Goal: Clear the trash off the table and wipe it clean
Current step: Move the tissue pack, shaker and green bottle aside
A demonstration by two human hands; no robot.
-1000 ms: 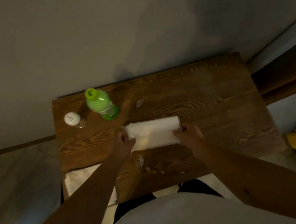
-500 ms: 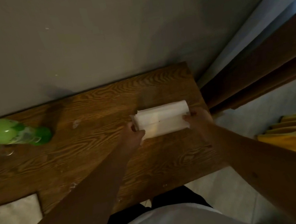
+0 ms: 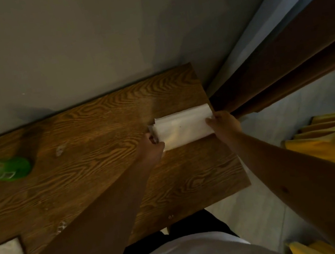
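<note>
Both hands carrying white paper-towel roll [image 3: 183, 129] rightward, now over far right end of brown wood-grain table [image 3: 93, 160]; left hand [image 3: 151, 149] and right hand [image 3: 224, 123] gripping its ends. Wiping probably starting there; crumbs remaining.

Dim room: grey wall [image 3: 82, 41], perhaps a dark wooden doorframe [image 3: 283, 60].

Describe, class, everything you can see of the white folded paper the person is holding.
The white folded paper looks like a paper towel or tissue, folded into a long flat strip with a rolled far edge. It lies crosswise near the right end of the wooden table, by its far corner. The left hand grips its left end and the right hand its right end. A tiny dark speck marks its middle. Whether it rests on the wood is unclear.
</note>
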